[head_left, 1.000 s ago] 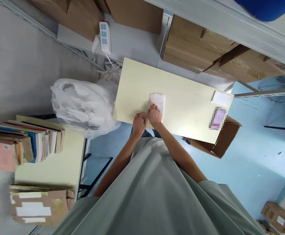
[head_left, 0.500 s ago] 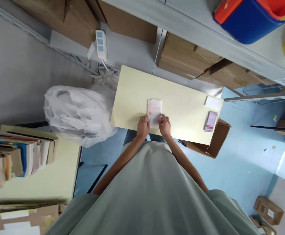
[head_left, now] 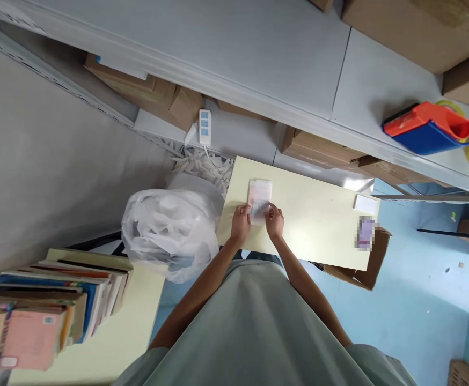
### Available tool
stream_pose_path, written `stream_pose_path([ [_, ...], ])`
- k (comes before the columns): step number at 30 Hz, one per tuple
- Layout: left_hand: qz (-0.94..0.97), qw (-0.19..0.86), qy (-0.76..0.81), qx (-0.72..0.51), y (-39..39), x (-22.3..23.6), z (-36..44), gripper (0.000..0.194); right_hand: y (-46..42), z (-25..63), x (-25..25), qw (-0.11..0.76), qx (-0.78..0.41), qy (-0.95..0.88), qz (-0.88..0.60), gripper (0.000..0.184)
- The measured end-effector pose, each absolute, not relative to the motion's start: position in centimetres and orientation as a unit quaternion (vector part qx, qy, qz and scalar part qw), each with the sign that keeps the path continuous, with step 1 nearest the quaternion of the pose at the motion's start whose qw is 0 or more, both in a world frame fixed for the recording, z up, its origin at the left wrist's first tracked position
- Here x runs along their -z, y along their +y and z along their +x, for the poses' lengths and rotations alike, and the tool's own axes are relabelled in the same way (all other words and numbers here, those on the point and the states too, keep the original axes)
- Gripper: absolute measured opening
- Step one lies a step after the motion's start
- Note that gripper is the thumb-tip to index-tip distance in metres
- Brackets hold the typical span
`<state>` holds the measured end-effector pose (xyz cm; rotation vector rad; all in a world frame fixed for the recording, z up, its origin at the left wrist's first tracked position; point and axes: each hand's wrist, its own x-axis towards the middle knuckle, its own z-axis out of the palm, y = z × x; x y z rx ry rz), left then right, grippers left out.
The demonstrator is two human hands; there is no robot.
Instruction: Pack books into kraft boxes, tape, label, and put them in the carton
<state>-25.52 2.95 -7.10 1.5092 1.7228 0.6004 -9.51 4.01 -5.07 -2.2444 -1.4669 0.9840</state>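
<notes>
Open tabletop (head_left: 315,214) runs from the packet (head_left: 260,192) toward the right edge; my left hand (head_left: 241,224) and right hand (head_left: 275,221) curl at its sides, whether gripping I can't tell.

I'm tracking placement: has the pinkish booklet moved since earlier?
Yes: the pinkish booklet moved left and forward, nearer the left and far edges of the cream tabletop.

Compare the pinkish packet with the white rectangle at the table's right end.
The packet, pinkish-white, looks bigger; the white rectangle, plain white, smaller. The left hand and right hand touch the packet, but not the white rectangle. Both lie on the table.
</notes>
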Motion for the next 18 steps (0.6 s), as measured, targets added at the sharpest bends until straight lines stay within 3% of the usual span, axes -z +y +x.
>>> stream_pose_path([
  [5, 0.595, 0.367, 0.675, -0.235, 7.7, 7.7, -30.0, 0.045, 9.3, -14.4, 4.8, 0.113, -0.329, -0.505, -0.790, 0.051],
  [14, 0.592, 0.413, 0.651, -0.235, 8.4, 6.9, -30.2, 0.048, 9.8, -15.5, 2.4, -0.006, -0.294, -0.538, -0.790, 0.055],
  [18, 0.592, 0.426, 0.639, -0.244, 7.8, 5.0, -31.5, 0.039, 9.0, -15.1, 1.2, 0.021, -0.297, -0.561, -0.772, 0.054],
])
